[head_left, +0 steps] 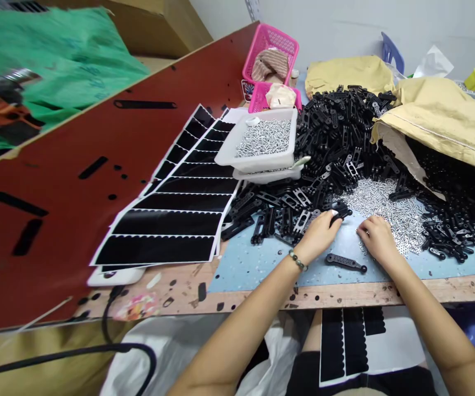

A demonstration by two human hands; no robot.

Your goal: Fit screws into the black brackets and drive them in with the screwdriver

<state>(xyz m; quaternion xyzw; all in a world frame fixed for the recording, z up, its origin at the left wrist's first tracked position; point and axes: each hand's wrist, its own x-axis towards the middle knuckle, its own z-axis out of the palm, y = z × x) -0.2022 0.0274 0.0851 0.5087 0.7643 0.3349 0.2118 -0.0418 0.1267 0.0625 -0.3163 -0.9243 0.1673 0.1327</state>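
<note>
My left hand [320,234], with a beaded bracelet at the wrist, has its fingers closed on a small black plastic part [342,213] at the front of the large black heap [336,137]. To the right, my right hand [377,236] rests at the left edge of the silver screws [398,212], its fingers bent together; anything between them is too small to make out. Between and below the hands, a black elongated part [345,262] with a round end lies on the blue mat [254,264].
Left of the heap stand a white tray of screws [262,143] and pink baskets [270,41]. Black sticker sheets [167,220] lie beside a slanted red board [68,192]. An open yellow sack [447,115] is at right; more sheets [353,341] are on the lap.
</note>
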